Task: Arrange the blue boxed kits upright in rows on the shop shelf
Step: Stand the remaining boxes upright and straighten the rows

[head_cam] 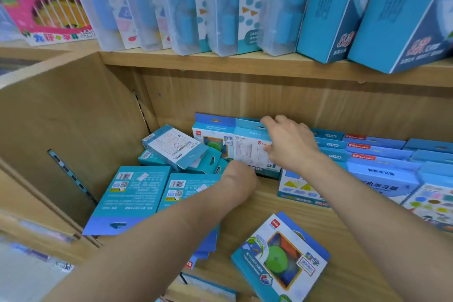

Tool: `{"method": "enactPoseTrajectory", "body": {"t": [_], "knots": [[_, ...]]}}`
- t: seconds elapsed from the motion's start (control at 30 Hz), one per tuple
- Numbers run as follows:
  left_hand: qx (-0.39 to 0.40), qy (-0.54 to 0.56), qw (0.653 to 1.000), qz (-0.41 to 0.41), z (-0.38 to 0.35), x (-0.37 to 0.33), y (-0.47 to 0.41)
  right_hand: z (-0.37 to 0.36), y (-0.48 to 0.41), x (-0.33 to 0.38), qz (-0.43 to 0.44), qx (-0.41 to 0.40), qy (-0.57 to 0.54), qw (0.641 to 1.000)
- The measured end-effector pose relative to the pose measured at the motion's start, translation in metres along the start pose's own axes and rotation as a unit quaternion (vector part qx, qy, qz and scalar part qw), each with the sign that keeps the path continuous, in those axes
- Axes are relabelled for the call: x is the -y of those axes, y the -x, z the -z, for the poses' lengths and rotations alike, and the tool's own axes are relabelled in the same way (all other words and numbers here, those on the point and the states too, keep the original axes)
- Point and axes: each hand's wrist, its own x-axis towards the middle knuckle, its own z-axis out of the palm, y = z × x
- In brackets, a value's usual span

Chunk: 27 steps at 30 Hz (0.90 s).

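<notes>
Two blue boxed kits stand upright at the back of the wooden shelf [282,206]. My right hand [289,144] grips the top of the right one [250,152]; the left one [212,137] stands beside it. My left hand [241,179] reaches in low at the base of the gripped box; its fingers are hidden. Loose kits lie in a heap at the left [174,147]. Two lie flat, backs up [132,193]. One lies face up near the front edge [282,257].
Upright rows of blue boxes [382,169] fill the shelf's right side. The wooden side wall [73,127] closes the left. The shelf above holds clear plastic cases [186,7], tall blue boxes [404,14] and a pink box [49,7].
</notes>
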Motion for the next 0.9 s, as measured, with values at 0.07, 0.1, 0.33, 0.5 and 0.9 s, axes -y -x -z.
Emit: {"method": "enactPoseTrajectory", "body": {"t": [0.07,0.1,0.33,0.5,0.9], "knots": [[-0.017,-0.005,1.000,-0.008,-0.001,0.003,0.002,-0.002,-0.002,-0.002,-0.002,-0.013,0.007,1.000],[-0.027,-0.006,1.000,-0.006,-0.001,0.005,0.003,-0.002,-0.003,-0.003,-0.003,-0.019,0.012,1.000],[-0.077,0.061,0.991,0.089,-0.001,0.017,0.013,0.018,-0.012,-0.016,-0.033,-0.002,-0.104,0.994],[-0.118,0.187,0.953,0.205,0.007,0.046,0.019,0.044,-0.020,-0.029,-0.059,0.006,-0.217,0.974],[-0.289,0.258,0.866,0.316,-0.023,0.093,0.047,0.043,-0.010,-0.019,-0.030,0.015,-0.212,0.977]]}}
